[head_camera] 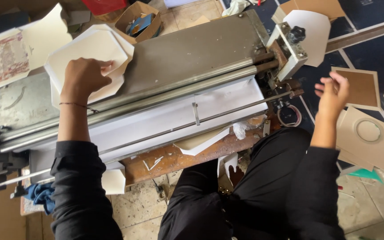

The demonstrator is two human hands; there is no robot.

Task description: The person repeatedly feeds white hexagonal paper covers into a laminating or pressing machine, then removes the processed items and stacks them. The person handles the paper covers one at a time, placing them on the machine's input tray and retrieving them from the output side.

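My left hand [83,76] rests on a stack of white cut card sheets [95,50] lying on the grey metal bed [192,44] of a roller machine, its fingers curled on the top sheet's edge. Two long steel rollers [178,82] run across the machine just in front of that hand. My right hand [333,92] hovers in the air to the right of the machine, fingers spread, holding nothing. It hangs above brown card pieces [362,89] on the floor. A white sheet [187,144] sticks out below the rollers on the near side.
The machine's white end bracket with a black knob [295,34] stands by my right hand. A printed sheet [1,60] lies far left. A cardboard box [139,20] sits behind the machine. A card with a round cut-out [368,131] lies at right. A blue cloth [41,195] hangs lower left.
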